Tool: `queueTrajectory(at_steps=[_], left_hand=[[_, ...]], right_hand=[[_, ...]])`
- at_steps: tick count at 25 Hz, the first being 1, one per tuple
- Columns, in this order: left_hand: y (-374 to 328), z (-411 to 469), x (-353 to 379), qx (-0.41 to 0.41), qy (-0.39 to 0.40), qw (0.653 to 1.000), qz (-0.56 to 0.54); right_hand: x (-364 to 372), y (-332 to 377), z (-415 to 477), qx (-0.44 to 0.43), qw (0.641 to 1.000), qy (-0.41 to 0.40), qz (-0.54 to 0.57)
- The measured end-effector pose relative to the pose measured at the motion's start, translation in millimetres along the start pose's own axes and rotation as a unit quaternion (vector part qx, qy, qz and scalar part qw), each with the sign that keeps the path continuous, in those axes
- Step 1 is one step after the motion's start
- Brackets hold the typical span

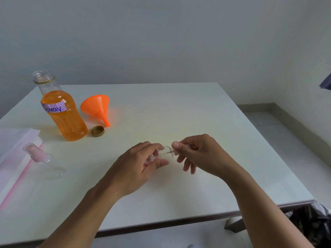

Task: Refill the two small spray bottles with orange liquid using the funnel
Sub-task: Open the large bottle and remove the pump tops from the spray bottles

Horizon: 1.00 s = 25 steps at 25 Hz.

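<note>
White table (179,108), mid-surface: the left hand (136,163) grips one small spray bottle (165,155), the right hand (198,153) pinches its pump top (171,151), seemingly uncapping it; next, the funnel (95,106) must be seated in its neck.

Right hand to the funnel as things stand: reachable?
Likely yes, once freed: the right hand pinches the sprayer tube, seemingly partly inside the small bottle gripped by the left hand. Only bare table lies between it and the funnel, lying on its side; nothing blocks the way.
</note>
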<state>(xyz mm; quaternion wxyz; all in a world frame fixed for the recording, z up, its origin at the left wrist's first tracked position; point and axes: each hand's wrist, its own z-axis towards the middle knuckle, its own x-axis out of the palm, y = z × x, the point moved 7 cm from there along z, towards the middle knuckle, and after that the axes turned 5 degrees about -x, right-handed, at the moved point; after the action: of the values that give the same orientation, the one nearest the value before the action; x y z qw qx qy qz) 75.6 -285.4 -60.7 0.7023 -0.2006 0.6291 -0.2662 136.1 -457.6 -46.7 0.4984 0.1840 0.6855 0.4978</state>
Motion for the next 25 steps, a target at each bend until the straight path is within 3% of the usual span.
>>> queueTrajectory(at_steps=[8,11,17,25], left_hand=[[13.4,0.0,-1.7,-0.045,0.003,0.995,-0.085],[11.2,0.7,-2.1,-0.066,-0.03,0.98,-0.187],[-35.5,26.9,35.4,-0.063,-0.032,0.934,-0.352],[-72.8,74.9,89.7,-0.042,-0.022,0.936,-0.35]], right_hand=[[-45.8,5.3,-11.3,-0.105,0.981,-0.085,-0.138],[-76.9,-20.8,-19.0,-0.051,0.976,-0.142,-0.159],[-118.1,-63.8,-34.8,0.038,0.963,-0.267,0.002],[-130.2,-93.6,-34.4,0.057,0.947,-0.314,-0.038]])
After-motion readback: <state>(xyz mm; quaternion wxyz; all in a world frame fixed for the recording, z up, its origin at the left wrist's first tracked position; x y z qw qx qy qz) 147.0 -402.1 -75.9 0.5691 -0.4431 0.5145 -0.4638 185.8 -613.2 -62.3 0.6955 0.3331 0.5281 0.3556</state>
